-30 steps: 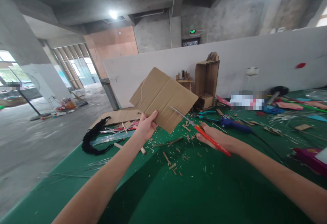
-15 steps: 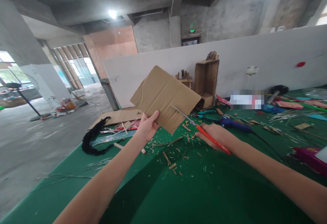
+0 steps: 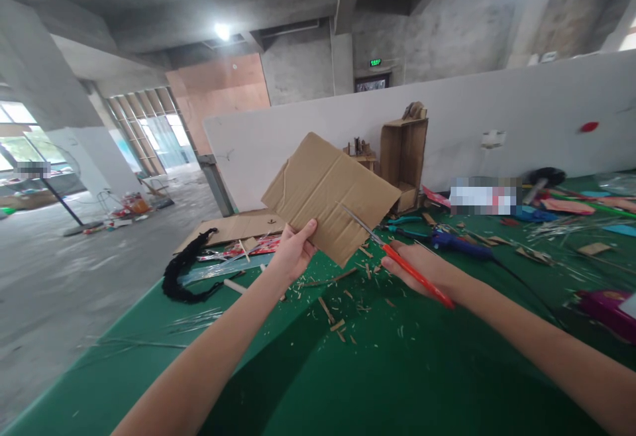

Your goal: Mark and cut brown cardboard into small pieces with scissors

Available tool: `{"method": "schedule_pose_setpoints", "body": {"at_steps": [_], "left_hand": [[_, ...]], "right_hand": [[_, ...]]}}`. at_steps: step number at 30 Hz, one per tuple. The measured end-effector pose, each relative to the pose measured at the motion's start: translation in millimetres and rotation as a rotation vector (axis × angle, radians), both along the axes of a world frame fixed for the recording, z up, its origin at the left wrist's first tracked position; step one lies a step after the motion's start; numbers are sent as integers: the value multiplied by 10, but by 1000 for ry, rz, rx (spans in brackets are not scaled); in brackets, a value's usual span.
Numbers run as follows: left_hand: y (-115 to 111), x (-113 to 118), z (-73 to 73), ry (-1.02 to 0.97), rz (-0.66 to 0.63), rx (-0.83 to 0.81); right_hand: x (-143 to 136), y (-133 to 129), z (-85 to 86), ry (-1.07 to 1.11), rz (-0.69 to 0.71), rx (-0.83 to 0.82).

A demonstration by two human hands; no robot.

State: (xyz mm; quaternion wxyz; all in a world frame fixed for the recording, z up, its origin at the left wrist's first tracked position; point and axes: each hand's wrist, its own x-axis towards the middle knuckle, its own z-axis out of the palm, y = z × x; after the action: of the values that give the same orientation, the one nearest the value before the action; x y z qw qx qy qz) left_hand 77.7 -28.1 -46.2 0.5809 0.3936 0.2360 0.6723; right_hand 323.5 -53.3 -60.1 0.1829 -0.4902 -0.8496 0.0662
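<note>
A flat piece of brown cardboard (image 3: pixel 328 191) is raised above the table, tilted with one corner up. My left hand (image 3: pixel 297 250) pinches its lower left edge, thumb on the near face. My right hand (image 3: pixel 410 265) is closed on red-handled scissors (image 3: pixel 415 275). Their metal blades point up and left, with one blade lying across the front of the cardboard near its lower right edge. Whether the other blade is behind the sheet is hidden. Small cardboard scraps (image 3: pixel 338 325) and shavings lie on the green table below.
Behind the cardboard stands an open cardboard box (image 3: pixel 405 161) against a white partition (image 3: pixel 318 114). To the right lie a blue glue gun (image 3: pixel 460 244) with its cord and teal-handled pliers (image 3: pixel 405 220). At left are a black fuzzy strand (image 3: pixel 186 270) and a glue stick (image 3: pixel 234 285).
The cardboard and both hands appear slightly further right and lower, along with a small shift of the whole view. The scissors keep nearly the same place against the cardboard.
</note>
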Motion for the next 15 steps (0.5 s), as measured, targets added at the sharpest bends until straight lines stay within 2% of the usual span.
{"method": "schedule_pose_setpoints", "body": {"at_steps": [4,15], "left_hand": [[-15,-1,21,13,-24,24],[-29,12,51,12,-11,37]], "right_hand": [[-22,-11,22,-44,-59,25],[-25,36,-74,-102,-116,88]]}}
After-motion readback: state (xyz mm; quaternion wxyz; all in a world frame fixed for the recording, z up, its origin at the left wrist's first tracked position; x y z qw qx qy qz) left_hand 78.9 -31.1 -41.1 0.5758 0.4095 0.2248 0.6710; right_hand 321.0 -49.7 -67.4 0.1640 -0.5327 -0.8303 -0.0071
